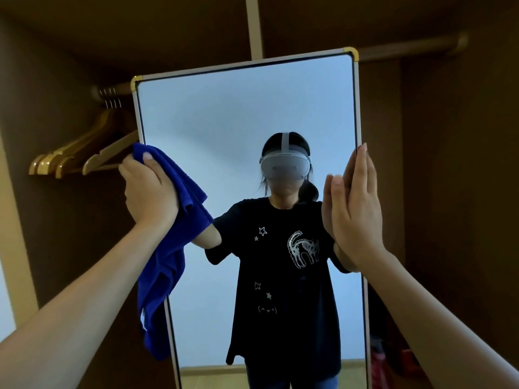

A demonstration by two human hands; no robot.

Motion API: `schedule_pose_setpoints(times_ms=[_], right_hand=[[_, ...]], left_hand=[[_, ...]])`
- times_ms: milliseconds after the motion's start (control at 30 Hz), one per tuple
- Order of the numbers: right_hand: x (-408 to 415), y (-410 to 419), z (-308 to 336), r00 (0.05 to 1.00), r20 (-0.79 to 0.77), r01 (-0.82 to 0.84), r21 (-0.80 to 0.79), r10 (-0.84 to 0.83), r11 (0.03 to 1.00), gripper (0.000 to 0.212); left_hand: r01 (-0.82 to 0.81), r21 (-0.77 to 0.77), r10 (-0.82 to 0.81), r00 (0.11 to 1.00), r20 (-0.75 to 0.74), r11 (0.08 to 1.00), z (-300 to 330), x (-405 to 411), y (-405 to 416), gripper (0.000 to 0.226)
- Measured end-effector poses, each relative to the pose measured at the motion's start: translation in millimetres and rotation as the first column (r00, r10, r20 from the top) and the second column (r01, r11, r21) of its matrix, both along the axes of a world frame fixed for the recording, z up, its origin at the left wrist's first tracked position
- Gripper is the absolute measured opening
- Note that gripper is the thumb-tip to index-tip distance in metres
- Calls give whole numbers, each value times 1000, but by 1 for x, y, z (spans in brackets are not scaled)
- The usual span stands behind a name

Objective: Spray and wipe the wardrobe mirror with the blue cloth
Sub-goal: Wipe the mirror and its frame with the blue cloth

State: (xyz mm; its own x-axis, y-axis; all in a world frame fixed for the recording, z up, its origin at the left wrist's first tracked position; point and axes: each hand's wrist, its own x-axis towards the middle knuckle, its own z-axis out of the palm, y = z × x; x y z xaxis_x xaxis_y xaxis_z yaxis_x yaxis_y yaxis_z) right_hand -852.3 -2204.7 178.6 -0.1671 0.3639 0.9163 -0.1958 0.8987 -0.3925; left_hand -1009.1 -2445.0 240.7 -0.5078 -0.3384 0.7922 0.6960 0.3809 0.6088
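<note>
Wardrobe mirror (224, 113) stands upright inside the wardrobe, framed, with gold corner caps. Left hand (150, 192) at the mirror's left edge, about mid-height; its grip is bunched round the blue cloth (179, 192), thumb on top, most of the cloth hanging loose down the left edge. Right hand (355, 209) flat against the right edge, fingers straight and pressed together, holding nothing; judged to be steadying the frame. No spray bottle in view. Wooden hangers (84, 153) hang on the rail just left of the cloth hand.

Risks, judged: mirror may be freestanding, so a hard wipe could tip or slide it if the right hand eases off. The trailing cloth could smear rather than wipe. A wide leftward stroke could knock the hangers.
</note>
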Motion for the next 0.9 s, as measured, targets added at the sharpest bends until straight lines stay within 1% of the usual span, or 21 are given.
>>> schedule_pose_setpoints(times_ms=[100, 233, 333, 533, 700, 833, 900], right_hand=[[-1, 0, 0, 999, -40, -16, -10, 16, 1000, 58], [-1, 3, 3, 980, -152, -148, -105, 131, 983, 45], [3, 5, 6, 965, -184, -218, -169, 187, 961, 42], [7, 5, 25, 959, -180, -248, -145, 221, 958, 44], [14, -5, 32, 910, -230, -390, -194, 345, 900, 44], [18, -8, 31, 879, -264, -457, -230, 397, 859, 45], [21, -10, 32, 880, -251, -461, -243, 403, 854, 44]], left_hand=[[-11, 3, 11, 1000, 13, 1000, 21, 4, 1, 44], [-37, -23, 37, 999, -2, 999, 61, 8, -1, 44], [-27, -11, 27, 1000, 3, 1000, 83, 6, -1, 44], [-3, 4, 3, 1000, -9, 1000, 81, -4, 1, 43], [1, -16, -2, 1000, -31, 1000, 70, -10, -3, 43], [-25, -20, 24, 999, -21, 999, 67, -7, -2, 42], [-16, -12, 16, 1000, -11, 1000, 75, -8, -2, 42]])
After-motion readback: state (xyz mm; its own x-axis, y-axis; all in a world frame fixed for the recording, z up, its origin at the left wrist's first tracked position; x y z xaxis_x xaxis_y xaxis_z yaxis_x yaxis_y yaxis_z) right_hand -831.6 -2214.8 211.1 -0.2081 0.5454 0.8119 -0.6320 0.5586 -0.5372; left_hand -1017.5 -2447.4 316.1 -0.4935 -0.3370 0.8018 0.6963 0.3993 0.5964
